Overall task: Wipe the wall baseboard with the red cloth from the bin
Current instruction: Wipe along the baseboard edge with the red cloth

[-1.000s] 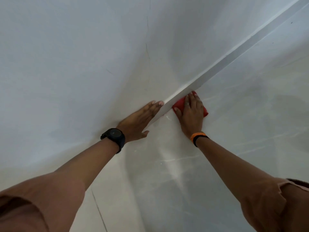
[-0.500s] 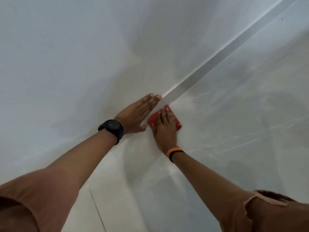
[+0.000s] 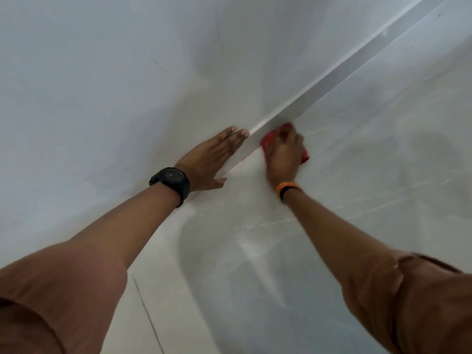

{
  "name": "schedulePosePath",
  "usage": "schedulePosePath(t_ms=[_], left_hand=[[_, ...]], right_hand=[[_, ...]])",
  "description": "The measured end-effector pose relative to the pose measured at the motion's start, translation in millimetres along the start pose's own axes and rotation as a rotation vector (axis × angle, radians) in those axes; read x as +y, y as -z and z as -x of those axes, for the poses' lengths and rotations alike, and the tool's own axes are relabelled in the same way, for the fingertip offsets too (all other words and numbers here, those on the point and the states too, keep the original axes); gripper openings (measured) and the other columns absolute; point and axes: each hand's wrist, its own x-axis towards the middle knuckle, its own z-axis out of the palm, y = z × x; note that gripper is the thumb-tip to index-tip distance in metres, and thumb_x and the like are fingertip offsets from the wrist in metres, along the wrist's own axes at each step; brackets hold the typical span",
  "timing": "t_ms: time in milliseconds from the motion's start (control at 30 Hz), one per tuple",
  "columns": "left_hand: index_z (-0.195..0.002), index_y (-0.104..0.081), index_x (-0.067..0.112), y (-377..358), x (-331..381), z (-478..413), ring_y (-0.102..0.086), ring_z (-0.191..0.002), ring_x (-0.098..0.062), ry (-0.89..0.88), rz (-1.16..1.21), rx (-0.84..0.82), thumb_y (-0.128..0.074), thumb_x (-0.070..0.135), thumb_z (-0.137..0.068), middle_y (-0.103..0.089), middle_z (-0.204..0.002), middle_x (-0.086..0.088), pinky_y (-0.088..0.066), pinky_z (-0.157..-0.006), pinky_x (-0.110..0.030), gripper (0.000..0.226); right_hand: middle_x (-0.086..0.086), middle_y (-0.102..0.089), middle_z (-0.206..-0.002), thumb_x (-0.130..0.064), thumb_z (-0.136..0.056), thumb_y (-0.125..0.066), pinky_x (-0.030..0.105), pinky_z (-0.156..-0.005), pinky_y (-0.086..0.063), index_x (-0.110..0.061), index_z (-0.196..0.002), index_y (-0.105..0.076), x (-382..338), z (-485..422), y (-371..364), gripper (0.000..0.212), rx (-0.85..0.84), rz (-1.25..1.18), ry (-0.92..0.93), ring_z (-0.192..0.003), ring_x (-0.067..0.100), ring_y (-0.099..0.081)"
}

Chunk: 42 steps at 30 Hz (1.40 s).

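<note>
Two bare forearms reach away from the near edge toward the join of floor and wall, short brown sleeves (image 3: 434, 302) at the near corners. On the left, the left hand (image 3: 212, 159), with a black watch (image 3: 171, 180) at its wrist, lies flat and spread against the white wall (image 3: 102, 85) just above the baseboard (image 3: 332, 80). It holds nothing; judged from its place, it props the leaning body so the other arm can press freely. Just to the right, the right hand (image 3: 283, 152), an orange band (image 3: 287, 188) at its wrist, is closed down over the red cloth (image 3: 268, 141), bunching it against the lower face of the baseboard where that meets the pale floor (image 3: 357, 226). Red shows past the fingers on the left and again at the right of the palm; hand and cloth are blurred, so the exact finger hold cannot be told. Keeping the cloth wadded under the palm lets it bear on the strip and the corner at once.

Farther off, the baseboard runs as a grey-white band up to the far right, bare along all that length. Nothing stands on the floor beside it, and the bin is not in view. A thin crack (image 3: 218, 34) climbs the wall in the far middle. The only thing close to the cloth is the braced left hand, which sits just to its left, so any wiping nearer in would call for shifting it. By my judgement the long far stretch is still to be covered.
</note>
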Motion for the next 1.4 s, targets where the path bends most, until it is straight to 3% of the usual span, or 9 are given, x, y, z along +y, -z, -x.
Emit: schedulePosePath(t_ms=[233,333,500,633,867,1033,1167,1267,1400], left_hand=[[-0.157,0.015,-0.011,2,0,0,0.015,-0.158,-0.036,0.006,-0.045,-0.011,-0.011,0.072,-0.098,0.017,-0.168,-0.027,0.017,-0.126,-0.049,0.106],[-0.157,0.017,-0.011,1,1,2,0.016,-0.158,-0.034,0.012,-0.030,-0.011,-0.011,0.070,-0.098,0.018,-0.169,-0.025,0.018,-0.126,-0.048,0.104],[-0.157,0.017,-0.011,-5,2,-1,0.012,-0.159,-0.033,0.024,-0.032,0.035,-0.012,0.069,-0.099,0.015,-0.170,-0.024,0.016,-0.127,-0.048,0.104],[-0.158,0.013,-0.011,-6,3,-3,0.011,-0.159,-0.034,0.012,-0.056,0.058,-0.011,0.070,-0.098,0.013,-0.170,-0.024,0.014,-0.128,-0.048,0.104],[-0.158,0.010,-0.012,-2,4,-4,0.008,-0.160,-0.034,0.024,-0.037,0.069,-0.009,0.073,-0.096,0.009,-0.171,-0.026,0.009,-0.130,-0.047,0.106],[-0.158,0.015,-0.010,-4,9,-3,0.011,-0.160,-0.031,0.042,-0.008,0.037,-0.009,0.069,-0.099,0.013,-0.171,-0.022,0.011,-0.130,-0.046,0.102],[-0.158,0.015,-0.010,-5,8,-3,0.011,-0.160,-0.031,0.055,-0.008,0.057,-0.009,0.068,-0.098,0.013,-0.171,-0.021,0.010,-0.130,-0.045,0.101],[-0.158,0.014,-0.009,-7,7,-4,0.010,-0.160,-0.031,0.037,-0.022,0.069,-0.009,0.068,-0.098,0.011,-0.172,-0.021,0.012,-0.129,-0.046,0.101],[-0.159,0.009,-0.010,-5,5,-6,0.009,-0.160,-0.032,0.026,-0.059,0.081,-0.010,0.071,-0.097,0.010,-0.171,-0.023,0.013,-0.129,-0.048,0.104]], right_hand=[[0.017,-0.069,-0.109,-0.029,-0.085,-0.075,0.043,-0.091,-0.050,-0.002,-0.102,-0.072,-20,44,3,0.032,-0.227,-0.136,0.260,-0.106,0.036,-0.056],[0.007,-0.068,-0.105,-0.037,-0.080,-0.072,0.040,-0.088,-0.047,-0.019,-0.099,-0.072,0,1,16,0.027,-0.218,-0.113,0.182,-0.101,0.031,-0.054],[0.012,-0.065,-0.105,-0.022,-0.077,-0.074,0.044,-0.087,-0.047,-0.010,-0.101,-0.064,30,-50,29,0.028,-0.091,-0.079,-0.064,-0.103,0.033,-0.051],[0.013,-0.067,-0.101,-0.019,-0.079,-0.074,0.044,-0.081,-0.048,-0.009,-0.089,-0.066,-1,-3,13,0.016,-0.089,-0.170,0.018,-0.094,0.035,-0.054],[0.015,-0.067,-0.105,-0.027,-0.079,-0.078,0.043,-0.090,-0.047,-0.005,-0.101,-0.069,-33,46,5,0.033,-0.274,-0.182,0.225,-0.102,0.034,-0.055],[0.018,-0.067,-0.097,-0.028,-0.076,-0.078,0.044,-0.078,-0.044,-0.008,-0.092,-0.066,11,-18,25,0.028,-0.129,-0.066,0.150,-0.095,0.039,-0.056],[0.015,-0.068,-0.105,-0.022,-0.079,-0.075,0.042,-0.083,-0.043,-0.008,-0.099,-0.067,30,-48,28,0.026,-0.088,-0.036,0.058,-0.101,0.038,-0.054],[0.014,-0.068,-0.098,-0.022,-0.081,-0.072,0.042,-0.079,-0.046,-0.009,-0.094,-0.066,11,-26,14,0.019,-0.051,-0.026,0.005,-0.095,0.037,-0.056],[0.012,-0.068,-0.099,-0.025,-0.083,-0.071,0.041,-0.084,-0.040,-0.010,-0.095,-0.070,-34,48,-9,0.019,-0.162,-0.065,0.154,-0.096,0.033,-0.056]])
